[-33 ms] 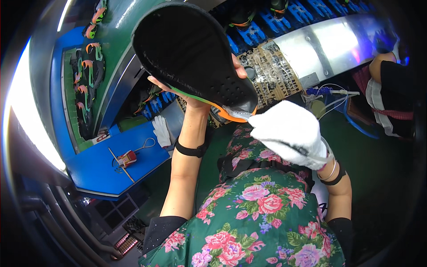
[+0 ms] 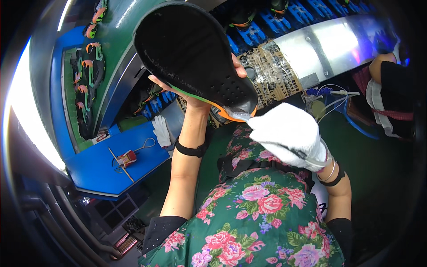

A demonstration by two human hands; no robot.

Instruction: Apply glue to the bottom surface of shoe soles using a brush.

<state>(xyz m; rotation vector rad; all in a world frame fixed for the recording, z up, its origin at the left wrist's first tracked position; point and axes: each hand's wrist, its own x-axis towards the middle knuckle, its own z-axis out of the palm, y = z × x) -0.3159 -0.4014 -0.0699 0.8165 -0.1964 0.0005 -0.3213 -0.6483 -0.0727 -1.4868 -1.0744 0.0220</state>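
My left hand (image 2: 198, 101) is bare and closed round a shoe (image 2: 182, 49), with its black underside turned up. Small holes dot that underside near its narrow end, and orange and green show along the shoe's edge. My right hand (image 2: 287, 133), in a white glove, is closed on a small brush (image 2: 239, 115) whose pale, narrow head touches the shoe's narrow end. A shiny, wet-looking patch lies beside the brush head. The glove hides the brush's handle and most of my right fingers.
On the left, a blue table (image 2: 93, 171) bears a white glove (image 2: 161, 131) and a small red item (image 2: 127, 158) with a stick. More shoes (image 2: 86, 84) lie on a green conveyor. Blue racks (image 2: 275, 22) stand beyond a metal ledge (image 2: 329, 49). A person's arm (image 2: 378, 75) shows at right.
My right hand and the brush have shifted very slightly toward me along the shoe's narrow end. The left hand and shoe are nearly still.
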